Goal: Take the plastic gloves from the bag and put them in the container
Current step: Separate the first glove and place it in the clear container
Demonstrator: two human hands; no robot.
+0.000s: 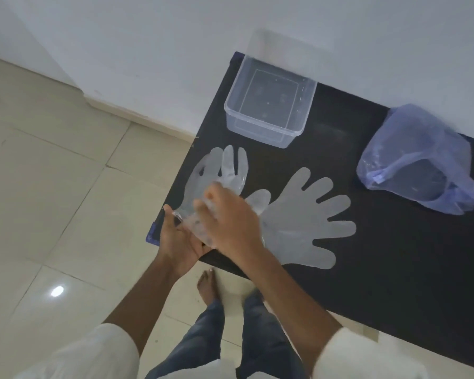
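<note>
A clear plastic glove (pixel 219 170) lies at the left end of the black table (pixel 394 242), its fingers pointing away from me. My left hand (pixel 179 242) holds its cuff from below at the table's corner. My right hand (pixel 227 217) pinches the same crumpled cuff from above. A second clear glove (pixel 304 222) lies flat and spread to the right of my hands, touched by nothing. The clear rectangular container (pixel 268 105) stands with nothing in it at the far left of the table. The bluish plastic bag (pixel 419 160) sits slumped at the far right.
The table's left end and near edge run close by my hands, with beige floor tiles (pixel 52 187) beyond. A white wall (pixel 175 36) stands behind the table. My bare foot (pixel 207 285) and jeans show below the table edge.
</note>
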